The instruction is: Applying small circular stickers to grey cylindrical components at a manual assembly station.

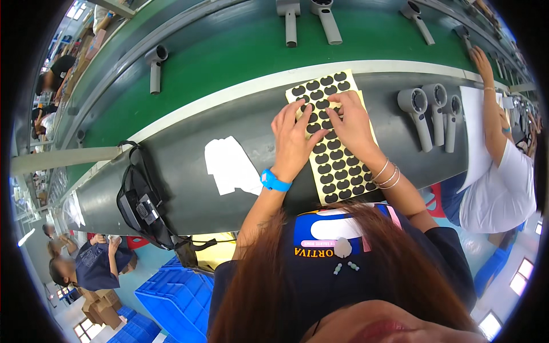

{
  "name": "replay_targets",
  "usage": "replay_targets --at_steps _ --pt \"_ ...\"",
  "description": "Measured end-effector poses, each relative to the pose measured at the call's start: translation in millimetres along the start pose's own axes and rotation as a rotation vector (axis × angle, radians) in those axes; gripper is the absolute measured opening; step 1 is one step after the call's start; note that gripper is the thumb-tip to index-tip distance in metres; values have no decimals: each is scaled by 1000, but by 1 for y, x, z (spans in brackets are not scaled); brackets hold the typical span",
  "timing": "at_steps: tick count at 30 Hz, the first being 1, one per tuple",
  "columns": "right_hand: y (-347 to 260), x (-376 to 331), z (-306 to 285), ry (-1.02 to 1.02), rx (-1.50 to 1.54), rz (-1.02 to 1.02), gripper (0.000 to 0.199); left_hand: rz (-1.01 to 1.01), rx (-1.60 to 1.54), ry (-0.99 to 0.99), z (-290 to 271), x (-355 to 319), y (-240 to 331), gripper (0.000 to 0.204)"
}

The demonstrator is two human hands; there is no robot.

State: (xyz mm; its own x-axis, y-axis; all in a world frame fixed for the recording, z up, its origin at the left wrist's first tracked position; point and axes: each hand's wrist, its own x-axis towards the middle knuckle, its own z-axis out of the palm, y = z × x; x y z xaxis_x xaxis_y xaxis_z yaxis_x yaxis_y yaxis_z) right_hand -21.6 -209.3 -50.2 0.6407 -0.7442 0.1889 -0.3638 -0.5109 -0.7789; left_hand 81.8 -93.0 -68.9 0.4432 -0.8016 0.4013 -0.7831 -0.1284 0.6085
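A pale yellow sheet (370,123) with rows of black rounded stickers (343,174) lies on the dark worktop before me; its lower edge reaches close to my body. My left hand (293,140) rests on the left side of the sheet, thumb spread away from the bent fingers. Across from it, my right hand (351,123) curls over the upper rows, its thumb and index finger drawn toward each other at a sticker. Whether a loose sticker sits between those fingertips is too small to tell. Left of my hands lies a white piece of paper (231,166).
Several grey handheld fan bodies (416,117) stand on the worktop to the right. A green conveyor belt (223,54) beyond the pale rail carries more of them. A black bag (143,200) is at left, blue crates (174,297) below. A co-worker's arm (493,108) reaches toward the belt.
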Motion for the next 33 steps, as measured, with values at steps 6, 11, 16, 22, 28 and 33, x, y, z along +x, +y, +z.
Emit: replay_targets --at_steps 6,11,16,22,28,33 --pt "-2 5 1 -2 -109 -78 12 -8 -3 -12 0 0 -1 54" --pt "-7 47 -24 -86 134 -66 8 -10 11 -1 0 -1 -4 54" --pt "39 144 5 327 -214 -208 48 -6 4 11 1 3 0 56" --pt "30 171 14 240 -219 28 66 -9 31 -10 -1 3 0 54" --pt "3 160 -63 405 161 -124 65 16 21 -11 -4 8 7 52" --pt "-51 83 -103 254 250 -568 60 -41 42 -53 -7 1 6 54"
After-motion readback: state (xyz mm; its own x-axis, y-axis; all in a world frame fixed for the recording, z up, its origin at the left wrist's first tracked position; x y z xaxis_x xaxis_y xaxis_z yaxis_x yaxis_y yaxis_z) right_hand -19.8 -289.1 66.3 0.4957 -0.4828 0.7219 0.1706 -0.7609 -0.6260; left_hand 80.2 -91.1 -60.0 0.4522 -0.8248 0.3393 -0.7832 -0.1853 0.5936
